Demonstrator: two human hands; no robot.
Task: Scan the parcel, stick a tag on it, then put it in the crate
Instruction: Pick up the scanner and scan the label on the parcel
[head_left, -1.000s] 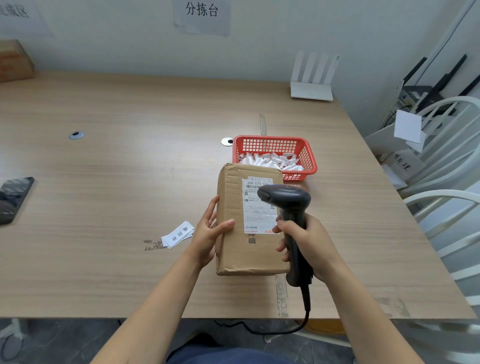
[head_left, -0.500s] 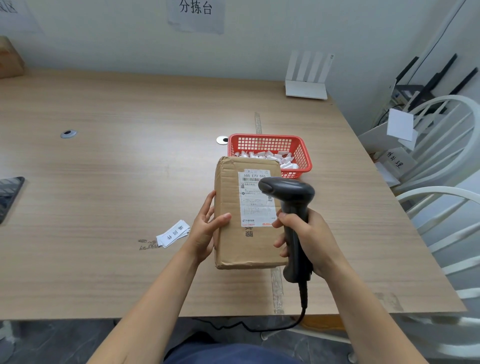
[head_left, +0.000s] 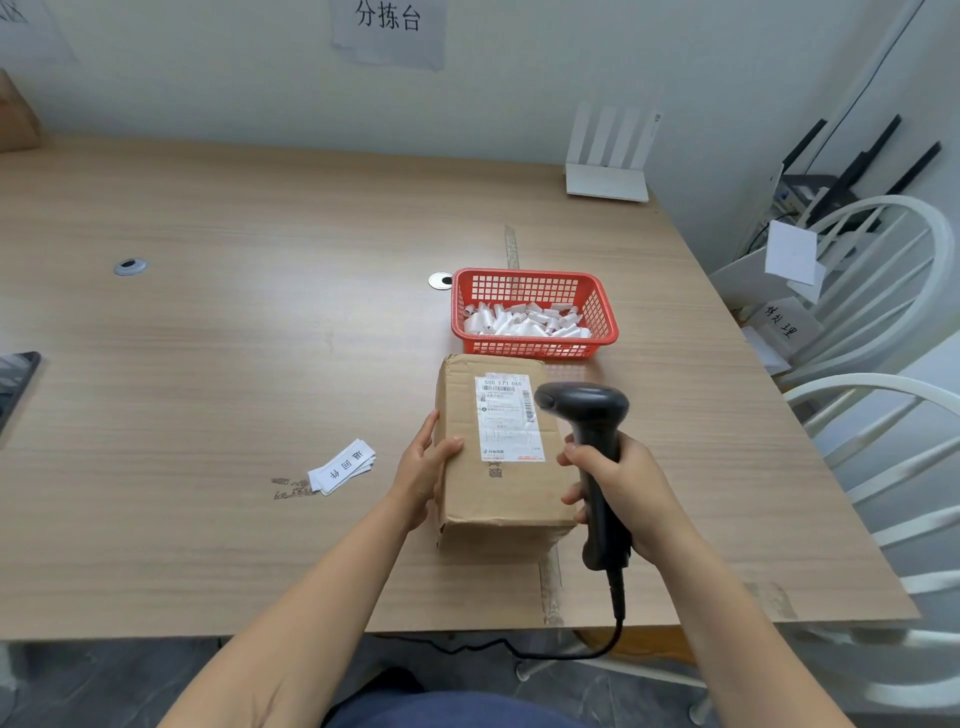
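Note:
A brown cardboard parcel (head_left: 462, 483) with a white shipping label on top lies on the wooden table (head_left: 234, 364). My left hand (head_left: 421, 467) grips its left side, thumb on the top face. My right hand (head_left: 623, 493) holds a black corded barcode scanner (head_left: 587, 410) by its handle, just right of the parcel, with the scanner head over the label's right edge. A small stack of white tags (head_left: 343, 466) with printed characters lies on the table left of the parcel.
A red mesh basket (head_left: 602, 306) with several white paper scraps stands just behind the parcel. A white router (head_left: 608, 176) sits at the back. A dark phone (head_left: 15, 374) lies at the left edge. White chairs (head_left: 893, 364) stand to the right.
The parcel is slightly lower, nearer the table top. The scanner head has shifted a little to the right, so more of the label shows. Both hands keep their holds.

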